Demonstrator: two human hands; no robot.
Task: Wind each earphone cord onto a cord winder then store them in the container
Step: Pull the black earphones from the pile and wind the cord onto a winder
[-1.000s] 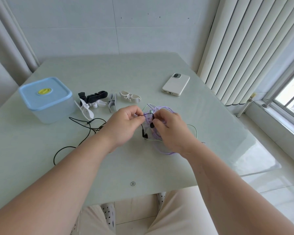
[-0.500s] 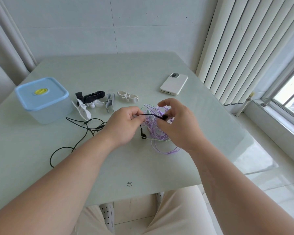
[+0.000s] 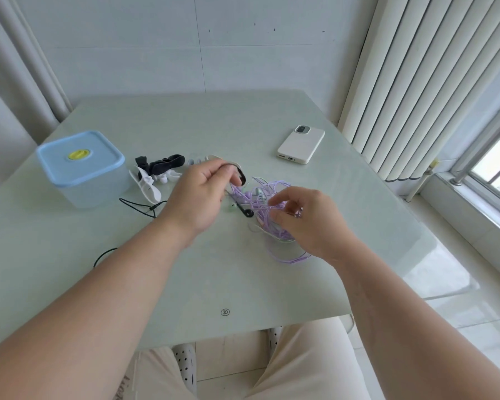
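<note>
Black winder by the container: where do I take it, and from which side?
Likely across its rounded right end, from above: the black winder lies flat on the white winders, and that end sticks clear of them.

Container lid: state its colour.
The container lid is light blue with a yellow centre patch; the head view shows it best.

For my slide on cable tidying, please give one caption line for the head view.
Left hand pinches the black earphone cord while the right hand touches the purple cord tangle; container lidded.
</note>
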